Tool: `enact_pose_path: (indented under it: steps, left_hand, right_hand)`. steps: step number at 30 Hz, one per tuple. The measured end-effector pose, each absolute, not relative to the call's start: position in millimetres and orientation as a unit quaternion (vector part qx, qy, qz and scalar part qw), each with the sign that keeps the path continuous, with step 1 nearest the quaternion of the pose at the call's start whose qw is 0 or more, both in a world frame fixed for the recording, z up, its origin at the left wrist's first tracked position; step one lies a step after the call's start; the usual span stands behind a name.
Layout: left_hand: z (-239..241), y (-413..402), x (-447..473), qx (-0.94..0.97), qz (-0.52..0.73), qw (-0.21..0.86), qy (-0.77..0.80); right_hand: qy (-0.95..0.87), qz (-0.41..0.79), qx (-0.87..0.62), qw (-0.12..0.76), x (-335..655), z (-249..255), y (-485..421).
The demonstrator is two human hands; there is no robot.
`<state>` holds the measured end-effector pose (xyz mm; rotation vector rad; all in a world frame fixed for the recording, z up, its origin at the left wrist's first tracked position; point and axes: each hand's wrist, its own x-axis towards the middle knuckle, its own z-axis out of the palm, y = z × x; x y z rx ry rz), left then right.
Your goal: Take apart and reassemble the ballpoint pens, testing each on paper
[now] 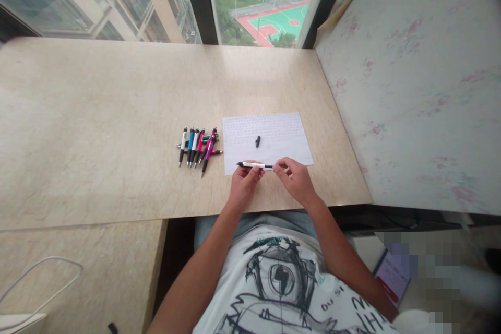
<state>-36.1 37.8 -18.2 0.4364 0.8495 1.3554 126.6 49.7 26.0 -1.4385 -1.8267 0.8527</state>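
Note:
My left hand (247,180) is closed on the barrel of a white pen (256,165) with a black clicker end, held level over the lower edge of the paper. A thin dark refill (269,166) sticks out of the barrel's right end. The fingertips of my right hand (293,177) pinch its far end, partly hiding it. Beyond both hands, a short black pen grip (258,141) lies on a sheet of handwritten paper (274,128).
Several pens (197,147) in white, blue, pink, purple, green and red lie in a pile left of the paper. The stone counter (117,115) runs to windows at the back. A floral wall (410,88) bounds the right side. A white cable (58,257) rests lower left.

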Motion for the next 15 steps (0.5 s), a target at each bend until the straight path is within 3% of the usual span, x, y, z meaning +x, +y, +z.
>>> enact_pose_path:
  steps: [9, 13, 15]
  left_hand:
    - [-20, 37, -37, 0.197, 0.602, 0.679, 0.371]
    - [-18, 38, -38, 0.173, 0.612, 0.675, 0.375]
    - [-18, 38, -38, 0.161, 0.615, 0.677, 0.372]
  right_hand:
    - [-0.698, 0.339, -0.544, 0.32, 127, 30, 50]
    - [-0.635, 0.424, -0.53, 0.368, 130, 20, 62]
    - [-0.611, 0.396, -0.562, 0.392, 128, 12, 75]
